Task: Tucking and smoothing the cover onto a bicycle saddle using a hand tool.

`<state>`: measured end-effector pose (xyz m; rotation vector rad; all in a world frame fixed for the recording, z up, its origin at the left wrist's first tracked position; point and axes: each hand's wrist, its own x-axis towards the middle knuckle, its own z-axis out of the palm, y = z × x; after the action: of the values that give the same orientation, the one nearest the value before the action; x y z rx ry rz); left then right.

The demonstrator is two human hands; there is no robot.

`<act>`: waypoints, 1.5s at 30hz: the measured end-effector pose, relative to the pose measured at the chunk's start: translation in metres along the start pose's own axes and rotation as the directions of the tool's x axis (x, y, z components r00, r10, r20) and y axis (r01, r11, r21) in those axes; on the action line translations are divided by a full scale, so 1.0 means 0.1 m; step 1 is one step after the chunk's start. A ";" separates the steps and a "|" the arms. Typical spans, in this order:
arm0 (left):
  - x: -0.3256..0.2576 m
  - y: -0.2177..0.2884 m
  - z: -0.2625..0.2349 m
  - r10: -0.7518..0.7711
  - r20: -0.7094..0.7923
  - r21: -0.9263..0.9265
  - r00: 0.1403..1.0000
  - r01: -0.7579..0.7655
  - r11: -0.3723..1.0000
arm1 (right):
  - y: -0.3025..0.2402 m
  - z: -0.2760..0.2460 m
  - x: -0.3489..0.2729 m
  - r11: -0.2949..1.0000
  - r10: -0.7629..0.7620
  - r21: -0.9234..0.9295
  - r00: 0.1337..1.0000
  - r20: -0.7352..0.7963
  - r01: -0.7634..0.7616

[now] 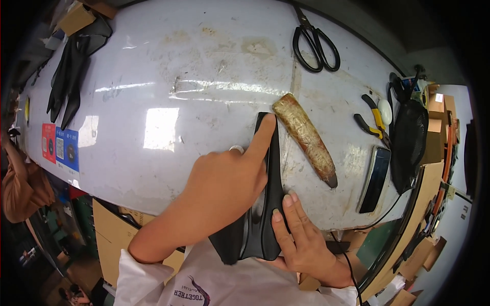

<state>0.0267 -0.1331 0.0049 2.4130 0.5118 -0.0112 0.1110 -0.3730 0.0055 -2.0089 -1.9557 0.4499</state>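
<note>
A black bicycle saddle (pixel 273 196) with a long narrow nose and a grooved middle lies in front of me, its nose pointing away over the table and its wide end at my shirt. My left hand (pixel 230 176), a ring on one finger, reaches across it; the index finger is stretched onto the nose tip and the other fingers curl against the saddle's left side. Along the right edge, near the wide end, my right hand (pixel 306 239) grips the saddle, fingers lying on its side; a bit of skin shows beneath. Right of the nose lies a tape-wrapped brownish bar (pixel 306 140) with a dark tip.
Black-handled scissors (pixel 315 48) lie at the far right. Nearer are yellow-and-black pliers (pixel 375 120), a white oval thing (pixel 385 111), a phone (pixel 375 179) and a black pouch (pixel 411 137). Black floppy pieces (pixel 71 71) rest at far left; another person's arm (pixel 18 158) shows there.
</note>
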 end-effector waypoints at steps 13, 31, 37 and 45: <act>-0.62 -0.08 -0.27 0.479 0.189 -0.120 0.857 -0.464 0.878 | 0.05 0.07 0.00 0.984 0.044 0.176 0.990 -0.133 -0.020; -1.06 -0.03 -0.17 0.081 0.071 -0.498 0.994 -0.035 0.866 | 0.03 0.11 0.01 0.975 0.070 0.218 0.981 -0.179 -0.030; -1.09 -0.11 0.01 0.233 0.022 -0.205 0.972 -0.224 0.953 | 0.05 0.17 0.04 0.980 0.071 0.198 0.973 -0.218 -0.027; -1.07 -0.12 -0.03 0.302 0.139 -0.017 0.943 -0.303 0.953 | 0.05 0.13 0.04 0.993 0.052 0.115 0.979 -0.196 -0.029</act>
<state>-0.0764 -0.1611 0.0146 2.4493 0.0727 -0.0487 0.1102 -0.3689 -0.0081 -1.9459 -1.7351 0.3443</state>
